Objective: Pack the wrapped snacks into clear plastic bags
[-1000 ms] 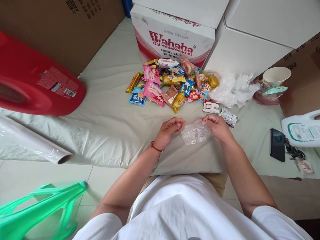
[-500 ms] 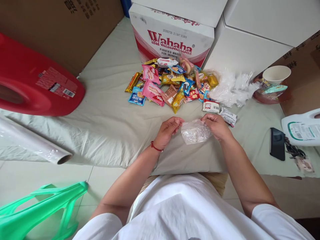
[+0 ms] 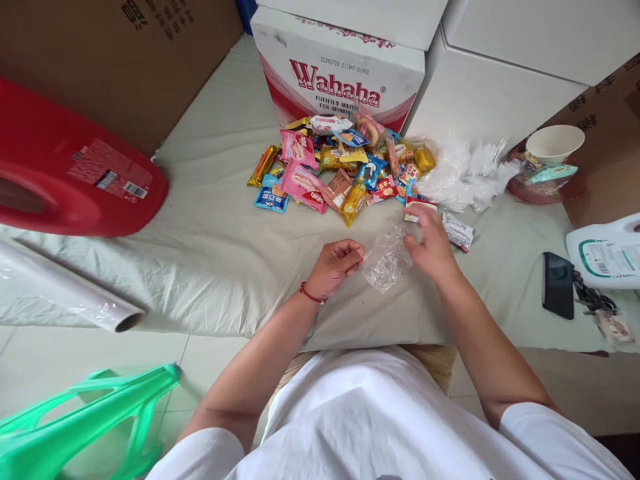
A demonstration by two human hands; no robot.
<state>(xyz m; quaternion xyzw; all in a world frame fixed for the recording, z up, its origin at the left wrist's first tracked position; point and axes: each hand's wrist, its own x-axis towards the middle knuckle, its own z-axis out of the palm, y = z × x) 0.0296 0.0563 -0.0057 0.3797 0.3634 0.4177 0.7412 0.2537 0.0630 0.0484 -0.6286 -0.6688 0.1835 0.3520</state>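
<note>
My left hand (image 3: 334,264) pinches the left edge of a small clear plastic bag (image 3: 384,265) just above the cloth-covered surface (image 3: 220,233). My right hand (image 3: 431,241) is off the bag, fingers spread and stretched forward onto a white and red snack packet (image 3: 419,206) at the near edge of the snack pile (image 3: 345,167). The bag hangs crumpled between the two hands, close to my right thumb. A white and grey packet (image 3: 457,231) lies just right of my right hand.
A Wahaha carton (image 3: 340,73) stands behind the pile, a heap of clear bags (image 3: 465,177) to its right. A red jug (image 3: 75,173) and film roll (image 3: 65,293) lie left. Phone (image 3: 557,293), keys (image 3: 595,307), white jug (image 3: 605,253) and paper cup (image 3: 554,143) sit right. A green stool (image 3: 85,420) is below left.
My right hand has let go of the clear bag and moved forward to the white and red packet. The left hand keeps hold of the bag, which now droops.
</note>
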